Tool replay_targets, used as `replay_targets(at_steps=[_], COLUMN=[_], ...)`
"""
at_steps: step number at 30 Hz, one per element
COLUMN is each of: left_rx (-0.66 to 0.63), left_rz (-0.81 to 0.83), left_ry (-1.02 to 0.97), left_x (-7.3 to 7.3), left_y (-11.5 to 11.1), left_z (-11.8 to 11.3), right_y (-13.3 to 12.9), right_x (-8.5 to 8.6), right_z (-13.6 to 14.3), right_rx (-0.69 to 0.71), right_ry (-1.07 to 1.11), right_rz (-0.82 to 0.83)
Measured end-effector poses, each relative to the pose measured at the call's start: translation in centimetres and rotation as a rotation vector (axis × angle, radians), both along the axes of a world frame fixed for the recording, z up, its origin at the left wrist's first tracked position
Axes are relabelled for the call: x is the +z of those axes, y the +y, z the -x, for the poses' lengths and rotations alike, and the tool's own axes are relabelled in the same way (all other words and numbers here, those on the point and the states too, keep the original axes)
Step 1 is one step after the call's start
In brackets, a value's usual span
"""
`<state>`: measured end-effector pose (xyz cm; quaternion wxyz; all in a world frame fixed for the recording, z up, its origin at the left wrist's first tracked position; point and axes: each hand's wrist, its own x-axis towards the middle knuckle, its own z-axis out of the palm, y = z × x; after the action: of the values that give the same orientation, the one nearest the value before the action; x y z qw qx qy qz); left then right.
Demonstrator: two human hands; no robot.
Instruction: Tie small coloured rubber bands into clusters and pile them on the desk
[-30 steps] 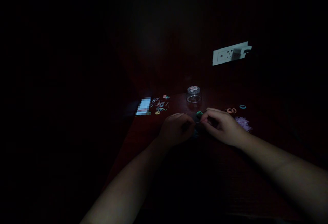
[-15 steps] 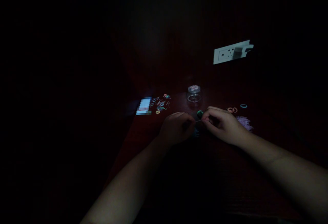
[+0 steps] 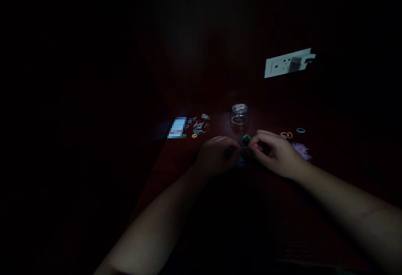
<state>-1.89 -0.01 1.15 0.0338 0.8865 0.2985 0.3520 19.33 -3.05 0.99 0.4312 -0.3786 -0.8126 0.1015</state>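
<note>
My left hand point(image 3: 218, 155) and my right hand point(image 3: 273, 151) face each other low over the dark red table point(image 3: 292, 212), both with pinched fingertips. Between them runs a thin pale strand point(image 3: 244, 147), held at each end; it may be a small elastic band, but the dark hides its kind. Just behind the fingertips lies a small green bundle point(image 3: 246, 138). Below the strand, something blue point(image 3: 241, 162) shows, partly covered by my left hand. A loose pile of light purple bands point(image 3: 301, 151) sits beside my right wrist.
A clear lidded jar point(image 3: 240, 115) stands behind my hands. To the left are scattered small coloured bands point(image 3: 198, 126) and a lit, blurred-out screen point(image 3: 177, 128). Orange rings point(image 3: 289, 135) and a blue ring point(image 3: 300, 130) lie at right. A wall socket point(image 3: 287, 63) holds a plug.
The view has shifted slightly, so things sit a little further right. Both hands keep their pinch, and the strand between them looks much the same.
</note>
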Motion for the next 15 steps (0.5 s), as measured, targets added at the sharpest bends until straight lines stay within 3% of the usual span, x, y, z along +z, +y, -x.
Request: replay_targets(at_steps=[6, 10, 15], left_rx=[0.003, -0.012, -0.011], left_rz=[-0.009, -0.021, -0.016], left_ry=[0.008, -0.012, -0.014], left_x=[-0.2, -0.4, -0.3], left_y=[0.1, 0.3, 0.3], left_z=[0.0, -0.1, 0.0], right_y=[0.0, 0.3, 1.0], right_x=[0.1, 1.0, 2.3], right_z=[0.1, -1.4, -4.7], right_rx=[-0.006, -0.049, -0.156], right_ry=[-0.010, -0.052, -0.306], right_rz=[0.001, -0.005, 0.274])
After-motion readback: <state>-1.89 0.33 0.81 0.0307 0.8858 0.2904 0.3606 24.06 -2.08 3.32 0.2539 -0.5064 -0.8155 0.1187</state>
